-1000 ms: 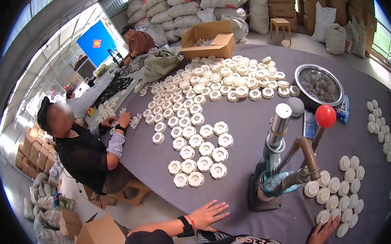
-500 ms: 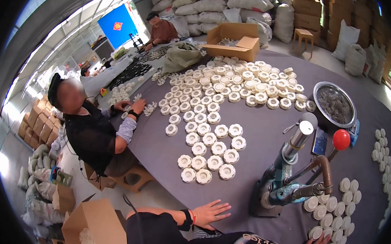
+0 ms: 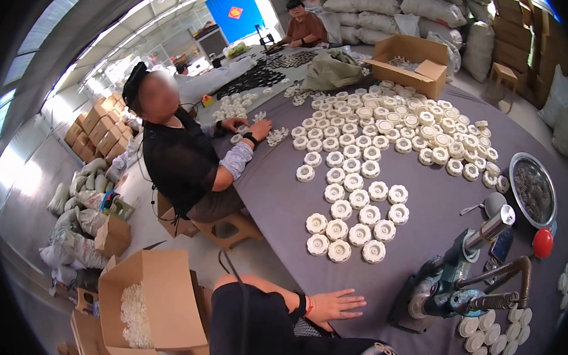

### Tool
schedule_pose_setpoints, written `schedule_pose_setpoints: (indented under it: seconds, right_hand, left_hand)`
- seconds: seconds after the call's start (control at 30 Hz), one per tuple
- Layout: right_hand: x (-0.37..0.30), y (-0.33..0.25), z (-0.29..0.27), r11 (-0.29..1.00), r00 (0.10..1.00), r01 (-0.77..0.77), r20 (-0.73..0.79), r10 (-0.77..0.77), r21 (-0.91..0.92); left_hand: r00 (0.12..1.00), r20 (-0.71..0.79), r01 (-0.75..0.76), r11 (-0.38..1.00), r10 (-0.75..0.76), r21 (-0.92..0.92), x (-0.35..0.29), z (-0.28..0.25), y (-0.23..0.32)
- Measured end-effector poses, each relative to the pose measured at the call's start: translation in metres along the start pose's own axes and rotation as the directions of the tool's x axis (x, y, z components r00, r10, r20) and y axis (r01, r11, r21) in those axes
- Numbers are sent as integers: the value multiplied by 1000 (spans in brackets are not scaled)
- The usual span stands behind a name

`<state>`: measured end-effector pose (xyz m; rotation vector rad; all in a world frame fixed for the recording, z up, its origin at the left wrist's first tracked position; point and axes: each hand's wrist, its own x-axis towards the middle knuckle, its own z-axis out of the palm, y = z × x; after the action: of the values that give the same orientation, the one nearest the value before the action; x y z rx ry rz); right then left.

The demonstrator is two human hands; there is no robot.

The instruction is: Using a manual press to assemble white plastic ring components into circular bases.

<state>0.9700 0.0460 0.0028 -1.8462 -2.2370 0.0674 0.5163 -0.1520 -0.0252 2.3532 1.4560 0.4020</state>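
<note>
My left hand [image 3: 336, 306] lies flat on the grey tablecloth [image 3: 285, 197] with fingers spread, a dark band and a red cord at its wrist. It holds nothing. Beyond it stand several cream, scalloped round plastic parts [image 3: 338, 251], like knobs or caps. To its right is a teal hand-lever press [image 3: 443, 285] with a red ball knob [image 3: 542, 243]. Right of the press base are grouped smooth cream discs [image 3: 494, 330]. My right hand is out of the picture.
A metal bowl [image 3: 553, 190] of small metal pieces sits at the table's right. An open carton [image 3: 407, 72] stands at the far side. Another person [image 3: 184, 144] handles small parts at the left edge. A carton of pale pieces [image 3: 167, 295] is on the floor.
The whole view has swung left, so the table and press appear further right. My right hand, earlier on the discs at the lower right, has left the picture. My left hand stays flat.
</note>
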Motion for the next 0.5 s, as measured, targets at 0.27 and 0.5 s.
schedule_pose_setpoints:
  seconds: [0.27,0.5]
  right_hand:
    - [1,0,-3,999,999,35,31,-36,41]
    - [-3,12,9,998,998,51,-45,-50,35]
  left_hand:
    - [995,60,77,996,-80,55,1,-7,6]
    - [993,84,80,996,-84,44,2,-8,6]
